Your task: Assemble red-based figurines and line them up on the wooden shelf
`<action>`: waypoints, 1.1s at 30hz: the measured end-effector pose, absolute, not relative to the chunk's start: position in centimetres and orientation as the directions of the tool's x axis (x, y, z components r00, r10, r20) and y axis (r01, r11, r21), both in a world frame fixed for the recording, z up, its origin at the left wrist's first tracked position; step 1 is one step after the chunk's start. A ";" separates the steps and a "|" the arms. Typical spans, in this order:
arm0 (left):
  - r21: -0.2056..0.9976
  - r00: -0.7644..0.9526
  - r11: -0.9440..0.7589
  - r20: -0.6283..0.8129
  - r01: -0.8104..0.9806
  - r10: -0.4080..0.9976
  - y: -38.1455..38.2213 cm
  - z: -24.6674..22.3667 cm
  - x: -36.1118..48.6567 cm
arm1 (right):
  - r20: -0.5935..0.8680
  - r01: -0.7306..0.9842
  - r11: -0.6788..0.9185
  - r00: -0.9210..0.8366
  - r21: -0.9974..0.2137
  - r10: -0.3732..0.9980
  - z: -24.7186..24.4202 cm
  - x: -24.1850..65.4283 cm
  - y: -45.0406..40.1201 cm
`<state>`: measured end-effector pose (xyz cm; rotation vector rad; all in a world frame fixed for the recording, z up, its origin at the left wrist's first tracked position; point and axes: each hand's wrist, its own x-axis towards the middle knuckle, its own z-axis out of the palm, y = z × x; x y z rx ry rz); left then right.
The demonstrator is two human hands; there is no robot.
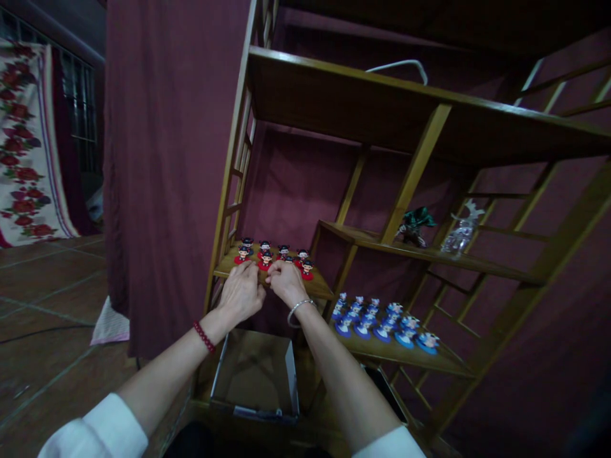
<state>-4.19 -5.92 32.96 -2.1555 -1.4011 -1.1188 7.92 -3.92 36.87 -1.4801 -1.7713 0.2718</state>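
Observation:
Small figurines with black hats and red round bases (266,261) stand in two rows on the left wooden shelf. My left hand (240,294) reaches to the front edge of this shelf, just below the front-left figurine (243,255). Its fingers point forward and the thumb is apart; the fingertips are partly hidden. Beside it, my right hand (286,283) is closed, fingers curled close to the base of the second front figurine. What those fingers hold, if anything, is out of sight. Behind my right hand, another figurine (289,259) is mostly covered.
Blue-and-white figurines (374,318) stand in rows on a lower shelf to the right. Above them are a green ornament (416,224) and a clear glass ornament (462,230). An open cardboard box (255,372) sits below my hands. A purple curtain (167,159) hangs left of the shelf unit.

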 end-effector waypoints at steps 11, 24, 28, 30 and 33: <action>0.127 0.245 -0.469 0.717 0.874 0.652 -5.6 33.6 -4.0 | 0.351 0.761 0.243 -0.021 -0.602 0.936 37.2 8.0 -3.0; 0.177 0.212 -0.488 0.739 0.855 0.639 -5.4 33.0 -4.1 | 0.331 0.741 0.250 -0.039 -0.624 0.943 37.0 8.1 -2.9; 0.176 0.210 -0.490 0.745 0.854 0.633 -5.4 33.0 -4.1 | 0.313 0.710 0.247 -0.039 -0.659 0.949 36.9 8.1 -2.9; 0.183 0.208 -0.496 0.747 0.849 0.632 -5.4 32.9 -4.1 | 0.306 0.701 0.245 -0.040 -0.670 0.951 36.9 8.1 -2.9; 0.185 0.206 -0.494 0.746 0.850 0.634 -5.4 32.9 -4.0 | 0.316 0.703 0.253 -0.041 -0.665 0.948 36.9 8.1 -2.9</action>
